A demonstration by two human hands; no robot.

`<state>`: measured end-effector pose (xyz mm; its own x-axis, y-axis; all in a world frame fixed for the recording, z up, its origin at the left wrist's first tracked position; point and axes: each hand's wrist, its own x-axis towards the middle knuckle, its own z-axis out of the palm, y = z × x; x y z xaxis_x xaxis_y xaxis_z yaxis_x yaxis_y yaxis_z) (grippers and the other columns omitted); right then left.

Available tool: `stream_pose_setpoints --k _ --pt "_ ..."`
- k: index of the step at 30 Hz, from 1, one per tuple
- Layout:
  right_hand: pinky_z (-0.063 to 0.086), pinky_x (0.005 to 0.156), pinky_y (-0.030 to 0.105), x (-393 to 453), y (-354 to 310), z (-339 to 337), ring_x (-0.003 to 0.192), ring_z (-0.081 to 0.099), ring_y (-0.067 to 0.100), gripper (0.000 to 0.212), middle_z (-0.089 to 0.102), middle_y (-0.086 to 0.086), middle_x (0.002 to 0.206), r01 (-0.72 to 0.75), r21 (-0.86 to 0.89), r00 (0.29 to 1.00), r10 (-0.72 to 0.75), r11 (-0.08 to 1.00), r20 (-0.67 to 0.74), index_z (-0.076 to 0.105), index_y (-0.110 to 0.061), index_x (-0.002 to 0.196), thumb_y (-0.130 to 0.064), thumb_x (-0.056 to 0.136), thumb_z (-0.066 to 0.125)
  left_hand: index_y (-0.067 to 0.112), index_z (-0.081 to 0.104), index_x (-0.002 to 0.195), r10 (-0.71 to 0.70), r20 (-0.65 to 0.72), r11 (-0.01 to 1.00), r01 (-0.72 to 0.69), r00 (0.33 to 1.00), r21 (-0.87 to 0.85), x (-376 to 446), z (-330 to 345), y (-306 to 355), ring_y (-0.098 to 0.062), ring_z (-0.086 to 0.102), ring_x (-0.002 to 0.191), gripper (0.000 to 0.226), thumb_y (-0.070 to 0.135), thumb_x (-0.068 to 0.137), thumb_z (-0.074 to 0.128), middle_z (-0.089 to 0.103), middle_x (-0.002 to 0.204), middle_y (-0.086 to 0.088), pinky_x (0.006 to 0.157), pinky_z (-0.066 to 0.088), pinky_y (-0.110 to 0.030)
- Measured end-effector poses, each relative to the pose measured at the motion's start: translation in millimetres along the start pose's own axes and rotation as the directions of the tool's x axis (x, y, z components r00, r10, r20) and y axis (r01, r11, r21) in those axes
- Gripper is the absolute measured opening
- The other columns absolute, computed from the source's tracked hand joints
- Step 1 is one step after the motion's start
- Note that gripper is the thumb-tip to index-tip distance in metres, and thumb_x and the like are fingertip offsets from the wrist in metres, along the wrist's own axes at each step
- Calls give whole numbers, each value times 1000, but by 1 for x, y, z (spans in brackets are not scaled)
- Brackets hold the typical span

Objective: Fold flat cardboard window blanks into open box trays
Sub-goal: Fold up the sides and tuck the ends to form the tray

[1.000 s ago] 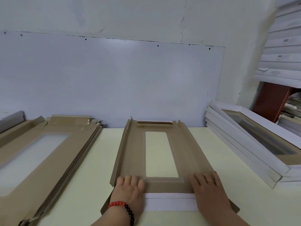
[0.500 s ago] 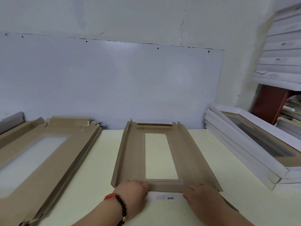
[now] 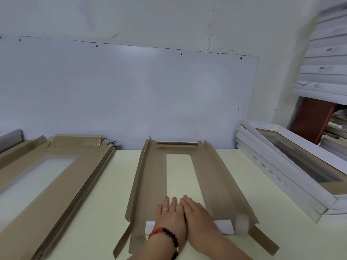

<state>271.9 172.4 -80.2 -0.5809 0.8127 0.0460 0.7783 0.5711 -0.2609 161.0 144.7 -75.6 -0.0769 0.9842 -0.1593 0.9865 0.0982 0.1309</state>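
A brown cardboard window blank (image 3: 150, 186) lies lengthwise on the cream table (image 3: 112, 194) in front of me, its long side flaps half raised and its far end flap folded over. The near end flap (image 3: 223, 227), white on its outside, is folded in over the panel. My left hand (image 3: 171, 215), with a bead bracelet, and my right hand (image 3: 197, 212) lie flat side by side, pressing that flap down at the window's near edge. Two narrow corner tabs stick out toward me on either side.
A stack of flat brown window blanks (image 3: 43, 184) fills the table's left side. Folded white trays (image 3: 293, 177) are stacked slanting at the right, with more white boxes (image 3: 326, 68) piled against the right wall. A pale board (image 3: 127, 94) backs the table.
Both hands moved from the blank's near corners to the middle. The near end flap has been folded further in over the panel and is now pressed flat.
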Motion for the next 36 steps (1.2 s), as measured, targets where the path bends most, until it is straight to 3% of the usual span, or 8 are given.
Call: stream_pose_setpoints --k 9,17,22,25,29,31,34,36 --pt "-1 118 36 -2 51 -9 148 -5 17 69 -3 -5 162 -191 -168 979 200 967 36 2 -26 154 -7 93 26 8 5 151 -29 29 965 20 999 263 5 -13 -8 -42 -18 143 60 16 95 23 -5 159 -22 115 -11 -57" --pt "13 118 43 -7 57 -14 146 15 27 55 16 6 159 -317 -338 945 326 886 -31 14 -19 152 -12 98 19 10 1 152 -110 43 933 89 993 349 1 -16 -22 -46 4 143 59 21 98 22 3 157 -26 116 3 -56" --pt "32 108 34 -17 52 -20 132 39 24 46 39 4 147 -220 -316 975 195 923 -111 37 -18 141 -9 96 31 10 23 146 -72 49 967 58 996 247 -15 -22 -29 -38 27 136 52 18 96 33 24 151 -19 111 27 -46" --pt "49 82 27 -29 54 -34 95 62 16 14 65 -3 107 -173 -252 969 118 952 -219 61 -26 106 -23 94 52 17 46 128 22 -15 996 -20 1000 92 -27 -34 -37 -27 41 126 36 24 94 38 46 137 -7 102 37 -36" --pt "40 68 21 -50 60 -53 83 54 12 27 53 -12 78 -165 -7 979 163 986 -120 48 -32 76 -40 98 37 26 49 82 81 -65 988 -89 995 -128 -48 -47 -50 -20 59 93 32 44 100 28 64 94 0 70 39 -27" --pt "32 61 15 -61 61 -59 81 48 8 18 45 -15 75 -123 -33 989 120 992 -82 51 -33 78 -41 93 43 25 47 78 107 -77 978 -119 991 -169 -56 -47 -54 -17 55 82 33 49 97 35 57 81 6 66 38 -26" --pt "39 73 24 -73 56 -61 93 48 6 3 50 -16 96 -113 -48 991 116 992 62 50 -46 87 -46 86 47 30 46 92 128 -81 973 -141 988 -181 -66 -40 -53 -13 52 91 26 54 84 54 53 93 10 77 43 -25" --pt "40 86 29 -77 55 -59 111 48 13 31 53 -10 116 -98 -98 989 108 990 103 51 -42 117 -46 86 47 32 41 108 133 -86 974 -147 987 -175 -68 -36 -52 -13 49 107 35 46 80 58 52 109 9 86 42 -24"
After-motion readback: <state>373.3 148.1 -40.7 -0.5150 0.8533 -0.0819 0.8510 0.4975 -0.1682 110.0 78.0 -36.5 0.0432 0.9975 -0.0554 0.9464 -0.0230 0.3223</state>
